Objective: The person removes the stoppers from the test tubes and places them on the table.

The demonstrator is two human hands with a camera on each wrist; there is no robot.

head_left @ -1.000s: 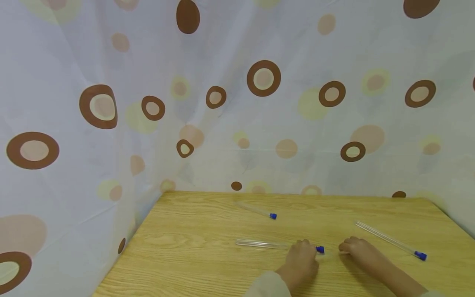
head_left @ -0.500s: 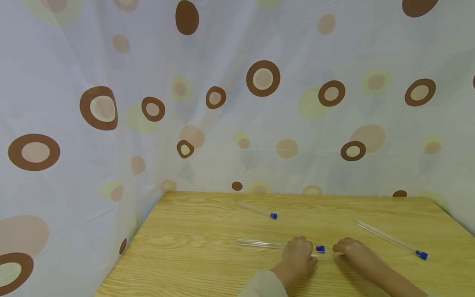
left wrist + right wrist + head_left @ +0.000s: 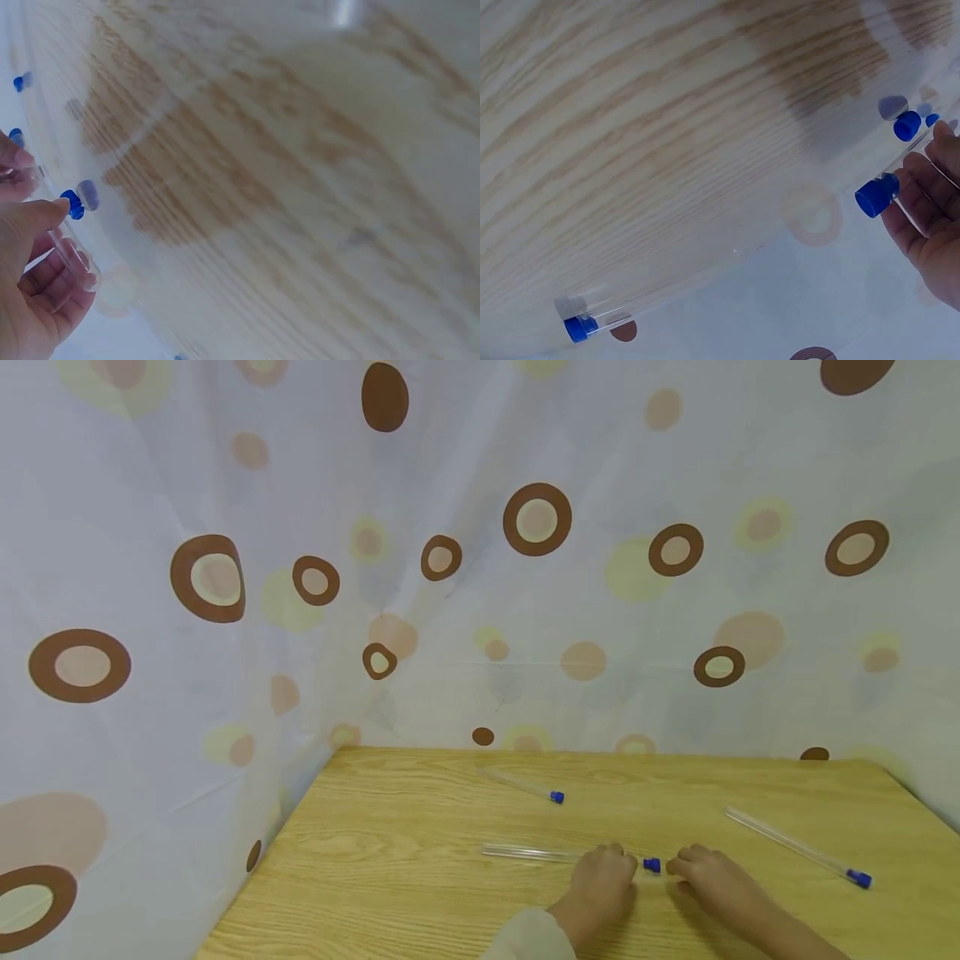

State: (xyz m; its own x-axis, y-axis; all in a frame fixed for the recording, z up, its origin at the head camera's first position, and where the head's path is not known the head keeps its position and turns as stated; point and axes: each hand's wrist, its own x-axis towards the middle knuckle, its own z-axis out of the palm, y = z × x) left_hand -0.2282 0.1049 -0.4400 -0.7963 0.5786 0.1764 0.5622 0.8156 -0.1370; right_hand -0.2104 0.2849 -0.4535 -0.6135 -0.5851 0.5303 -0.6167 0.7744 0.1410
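Observation:
In the head view my left hand (image 3: 600, 885) and right hand (image 3: 708, 885) are close together over the wooden table. Both hold one clear test tube (image 3: 71, 259). Its rounded end lies among my left fingers in the left wrist view. My right fingertips grip the other end near a blue cap (image 3: 876, 196), which sticks out past them in the right wrist view. Another clear test tube (image 3: 525, 852) lies just beyond my left hand, which partly hides it. That tube's blue cap (image 3: 652, 865) shows between the two hands.
Two more blue-capped tubes lie on the table (image 3: 375, 877): one farther back tube (image 3: 521, 783), and one slanting tube (image 3: 795, 845) at the right. A spotted white curtain (image 3: 450, 610) stands behind and along the left side of the table.
My right hand has moved left, closer to my left hand. The left hand has shifted slightly left. The lying tubes keep their places; the view has shifted slightly.

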